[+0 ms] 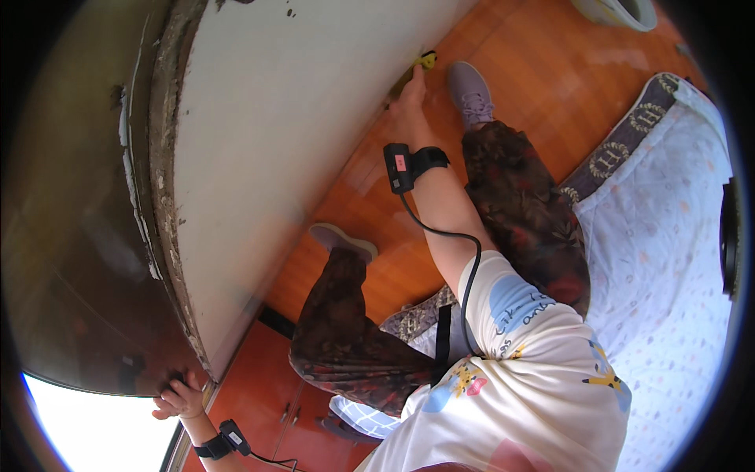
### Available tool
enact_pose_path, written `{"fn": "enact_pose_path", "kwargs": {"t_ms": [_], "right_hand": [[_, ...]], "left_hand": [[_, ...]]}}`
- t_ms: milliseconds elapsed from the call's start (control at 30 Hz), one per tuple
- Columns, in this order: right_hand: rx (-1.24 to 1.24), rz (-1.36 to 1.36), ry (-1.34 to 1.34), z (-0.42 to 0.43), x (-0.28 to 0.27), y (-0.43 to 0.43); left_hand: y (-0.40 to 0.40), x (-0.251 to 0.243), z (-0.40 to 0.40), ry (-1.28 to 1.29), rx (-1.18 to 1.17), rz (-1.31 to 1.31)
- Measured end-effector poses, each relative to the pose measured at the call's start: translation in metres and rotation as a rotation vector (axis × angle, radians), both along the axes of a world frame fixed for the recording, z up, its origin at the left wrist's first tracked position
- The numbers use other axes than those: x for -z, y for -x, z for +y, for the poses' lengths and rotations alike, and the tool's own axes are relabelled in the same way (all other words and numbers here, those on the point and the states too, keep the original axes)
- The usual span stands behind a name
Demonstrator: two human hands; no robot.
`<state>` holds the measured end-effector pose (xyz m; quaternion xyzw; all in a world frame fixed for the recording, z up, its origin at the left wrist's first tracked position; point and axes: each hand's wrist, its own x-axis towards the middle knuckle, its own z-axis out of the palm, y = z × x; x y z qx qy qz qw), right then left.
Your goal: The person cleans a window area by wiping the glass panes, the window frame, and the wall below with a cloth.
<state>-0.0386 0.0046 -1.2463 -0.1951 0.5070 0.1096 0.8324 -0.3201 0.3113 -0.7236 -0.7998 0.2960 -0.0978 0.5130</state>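
My right hand reaches down to the foot of a white wall and holds a yellow-green cloth where the wall meets the orange wood-look floor. Part of the cloth is hidden by the hand. At the lower left, my left hand rests at the edge of a dark glossy sill or slab, its fingers bent and spread. A small dark patch, too unclear to name, shows beside those fingers. Each wrist bears a black strap with a small cabled device.
A bed with a patterned pale sheet stands close behind me on the right. At the top right is a pale bucket. Red-brown cabinet doors are at the lower left. The sill's border is rough, with peeling white strips. My shoes are near the wall.
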Motion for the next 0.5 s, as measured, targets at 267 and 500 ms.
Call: {"fn": "enact_pose_path", "kwargs": {"t_ms": [267,500], "right_hand": [[-0.125,-0.104,0.102,-0.024,0.025,-0.007],[-0.292,0.012,-0.202,0.070,0.007,0.092]], "left_hand": [[-0.010,0.001,-0.010,0.009,-0.003,-0.010],[-0.009,-0.004,-0.016,-0.013,-0.014,-0.020]]}}
